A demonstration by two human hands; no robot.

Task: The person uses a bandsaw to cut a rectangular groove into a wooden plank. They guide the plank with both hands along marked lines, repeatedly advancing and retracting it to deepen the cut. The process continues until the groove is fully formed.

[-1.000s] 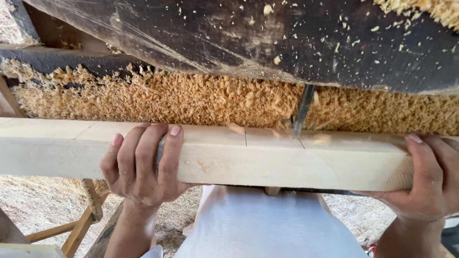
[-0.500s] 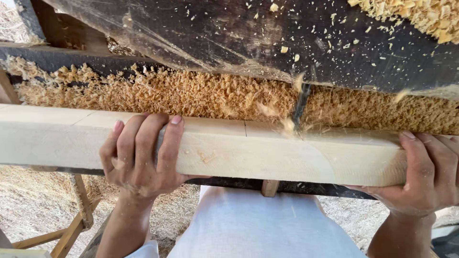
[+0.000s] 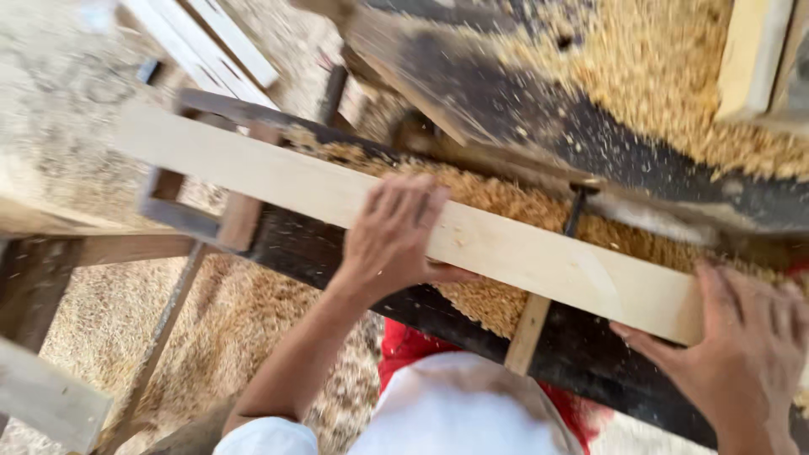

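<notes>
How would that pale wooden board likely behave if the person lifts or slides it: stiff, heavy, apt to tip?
The board looks like thick sawn wood, so probably stiff. It is long, and the left hand and right hand both grip its right part, so the free left end may dip. Sawdust under it could let it slide easily.

Light: bright, even daylight, soft shadows.
Blur: motion smear throughout, heaviest at the top left beyond the plank (image 3: 404, 219).
</notes>
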